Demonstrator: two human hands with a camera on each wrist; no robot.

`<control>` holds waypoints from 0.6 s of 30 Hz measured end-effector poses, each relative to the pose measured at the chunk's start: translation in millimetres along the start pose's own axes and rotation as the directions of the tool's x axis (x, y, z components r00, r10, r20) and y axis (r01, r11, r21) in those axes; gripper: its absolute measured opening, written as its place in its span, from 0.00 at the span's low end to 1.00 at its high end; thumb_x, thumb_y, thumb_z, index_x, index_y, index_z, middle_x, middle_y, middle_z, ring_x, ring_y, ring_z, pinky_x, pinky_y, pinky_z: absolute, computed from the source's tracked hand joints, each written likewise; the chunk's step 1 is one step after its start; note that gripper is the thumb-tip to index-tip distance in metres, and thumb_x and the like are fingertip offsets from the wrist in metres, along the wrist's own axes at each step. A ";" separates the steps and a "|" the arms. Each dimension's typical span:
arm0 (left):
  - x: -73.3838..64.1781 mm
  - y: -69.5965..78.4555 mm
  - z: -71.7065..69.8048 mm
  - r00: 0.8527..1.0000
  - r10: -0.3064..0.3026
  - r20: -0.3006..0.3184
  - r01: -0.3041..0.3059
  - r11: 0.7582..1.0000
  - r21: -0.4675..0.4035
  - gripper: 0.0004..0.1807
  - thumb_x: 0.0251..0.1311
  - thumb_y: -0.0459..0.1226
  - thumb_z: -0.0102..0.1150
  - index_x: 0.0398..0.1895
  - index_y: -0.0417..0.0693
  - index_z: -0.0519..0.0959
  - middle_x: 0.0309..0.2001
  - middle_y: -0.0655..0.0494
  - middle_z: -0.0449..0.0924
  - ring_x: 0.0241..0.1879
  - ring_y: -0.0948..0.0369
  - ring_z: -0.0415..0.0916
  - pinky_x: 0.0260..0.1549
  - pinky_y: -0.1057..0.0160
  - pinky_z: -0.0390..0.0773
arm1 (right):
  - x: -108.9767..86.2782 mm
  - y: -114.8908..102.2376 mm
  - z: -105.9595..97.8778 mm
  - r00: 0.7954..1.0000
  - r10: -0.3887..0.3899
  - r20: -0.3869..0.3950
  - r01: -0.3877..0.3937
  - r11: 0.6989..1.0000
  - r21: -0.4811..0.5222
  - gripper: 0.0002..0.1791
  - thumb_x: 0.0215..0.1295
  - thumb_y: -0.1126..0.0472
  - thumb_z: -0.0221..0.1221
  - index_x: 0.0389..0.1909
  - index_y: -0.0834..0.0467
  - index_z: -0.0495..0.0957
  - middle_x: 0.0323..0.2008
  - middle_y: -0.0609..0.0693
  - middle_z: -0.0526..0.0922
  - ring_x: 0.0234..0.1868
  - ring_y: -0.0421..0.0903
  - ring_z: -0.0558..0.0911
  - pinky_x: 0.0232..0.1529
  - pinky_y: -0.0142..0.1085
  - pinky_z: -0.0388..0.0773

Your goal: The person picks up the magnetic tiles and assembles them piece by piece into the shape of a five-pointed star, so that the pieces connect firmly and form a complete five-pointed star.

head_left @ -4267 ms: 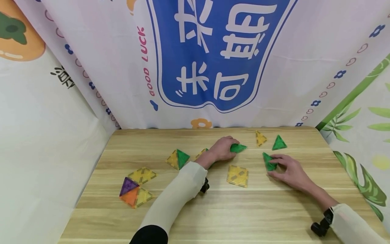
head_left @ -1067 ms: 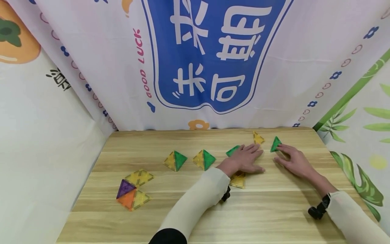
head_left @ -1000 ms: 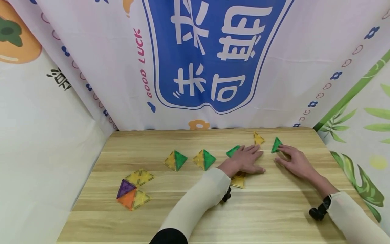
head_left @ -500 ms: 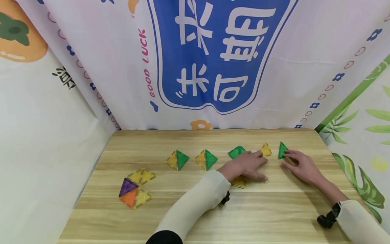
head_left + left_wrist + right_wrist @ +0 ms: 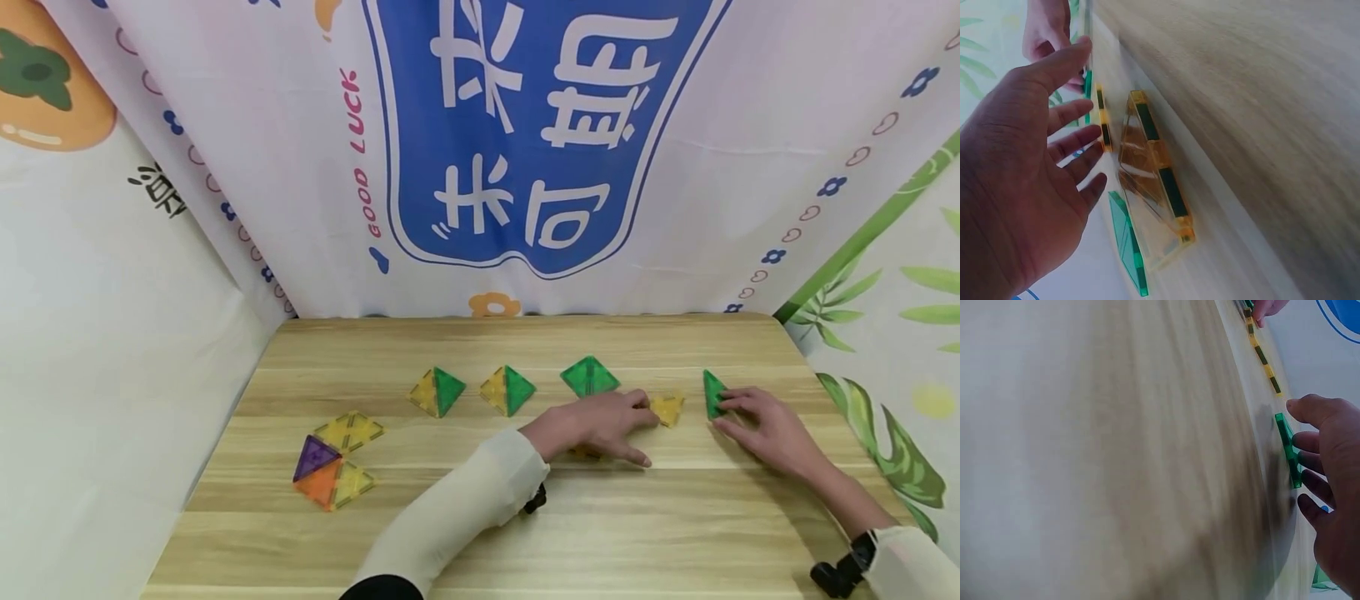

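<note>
In the head view my left hand point(image 5: 600, 423) reaches over a yellow square tile pair point(image 5: 587, 453), mostly hidden beneath it. Its fingertips touch a yellow triangle magnetic tile point(image 5: 667, 408); the left wrist view shows these fingers point(image 5: 1079, 149) loosely bent, thumb apart. My right hand point(image 5: 772, 429) rests its fingertips on a green triangle magnetic tile point(image 5: 713, 393) lying to the right of the yellow one. From the right wrist, the thumb point(image 5: 1310, 409) appears off the green tile. Behind my left hand, two green triangles point(image 5: 590, 377) lie edge to edge as a diamond.
Two yellow-and-green diamonds, one left point(image 5: 437, 392) and one nearer the middle point(image 5: 507, 391), lie in a row. Further left is a cluster of yellow, purple point(image 5: 316, 457) and orange point(image 5: 320, 484) triangles. A printed curtain point(image 5: 480, 283) hangs along the wooden table's back edge.
The yellow triangle and the green triangle have slid toward me and to the right under my hands. Earlier, two green triangles came together as a diamond.
</note>
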State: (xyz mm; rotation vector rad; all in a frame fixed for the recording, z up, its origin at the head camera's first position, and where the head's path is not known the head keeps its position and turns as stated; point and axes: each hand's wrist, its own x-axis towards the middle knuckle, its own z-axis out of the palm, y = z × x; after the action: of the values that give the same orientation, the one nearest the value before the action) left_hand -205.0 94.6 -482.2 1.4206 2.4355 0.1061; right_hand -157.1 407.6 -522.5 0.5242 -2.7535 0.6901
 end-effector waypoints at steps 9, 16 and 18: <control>-2.0 -1.0 0.5 0.991 0.132 0.022 -0.128 0.986 -0.107 0.31 0.71 0.60 0.62 0.74 0.63 0.74 0.71 0.65 0.68 0.67 0.71 0.68 0.66 0.77 0.65 | -16.5 -8.5 -4.6 1.000 0.015 -0.009 -0.016 1.000 -0.020 0.16 0.55 0.59 0.79 0.43 0.60 0.90 0.48 0.61 0.87 0.49 0.67 0.84 0.48 0.59 0.79; 4.1 7.1 5.7 0.985 0.153 -0.076 -0.161 0.980 -0.120 0.28 0.72 0.54 0.64 0.70 0.54 0.78 0.64 0.60 0.73 0.59 0.70 0.72 0.59 0.80 0.67 | -16.8 -12.0 -6.8 0.998 -0.004 -0.058 0.002 0.999 -0.048 0.19 0.47 0.59 0.83 0.41 0.58 0.90 0.47 0.59 0.87 0.46 0.64 0.85 0.43 0.43 0.79; 7.7 13.5 7.3 0.990 0.100 -0.095 -0.109 0.989 -0.100 0.31 0.72 0.56 0.64 0.73 0.55 0.75 0.66 0.62 0.72 0.60 0.71 0.72 0.59 0.79 0.69 | -16.9 -11.7 -5.7 0.998 0.007 -0.060 -0.009 0.999 -0.038 0.20 0.47 0.59 0.83 0.41 0.60 0.89 0.49 0.61 0.85 0.48 0.66 0.83 0.44 0.50 0.79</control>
State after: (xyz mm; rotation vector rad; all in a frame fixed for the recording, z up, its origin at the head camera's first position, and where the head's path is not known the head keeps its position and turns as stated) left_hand -194.9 107.4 -487.9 1.5269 2.3859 0.3239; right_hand -136.3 405.6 -518.5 0.4761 -2.7086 0.6423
